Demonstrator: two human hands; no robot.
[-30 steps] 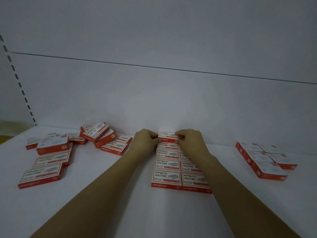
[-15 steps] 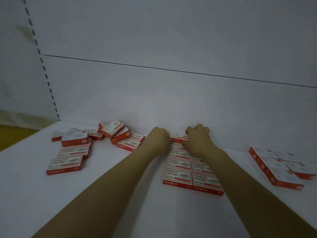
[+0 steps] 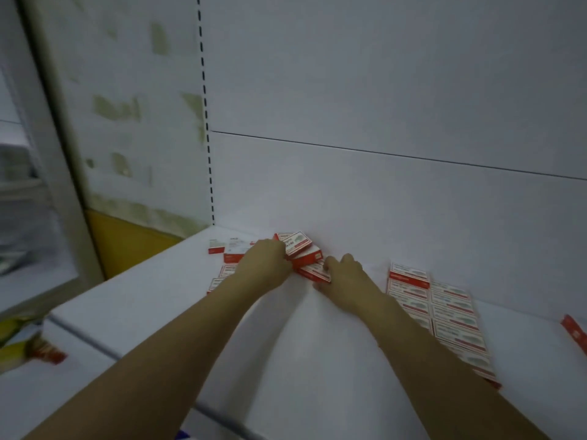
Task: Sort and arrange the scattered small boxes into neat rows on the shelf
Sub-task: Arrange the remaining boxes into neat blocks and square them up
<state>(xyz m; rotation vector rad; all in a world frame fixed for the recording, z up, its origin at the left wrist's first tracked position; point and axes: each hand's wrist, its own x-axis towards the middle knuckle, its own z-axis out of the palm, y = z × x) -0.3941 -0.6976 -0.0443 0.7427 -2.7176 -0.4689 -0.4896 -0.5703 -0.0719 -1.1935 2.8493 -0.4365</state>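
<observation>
Box pile [image 3: 301, 251] between left grip [image 3: 266, 265], right grip [image 3: 344, 274]

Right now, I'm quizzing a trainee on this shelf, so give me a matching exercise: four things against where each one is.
1. left hand
2. right hand
3. neat rows
4. yellow panel

A. beyond the left end of the shelf
B. at the front box
C. at the tilted top of the pile
D. lying flat, right of both hands

Pairs: 1-C, 2-B, 3-D, 4-A
</observation>
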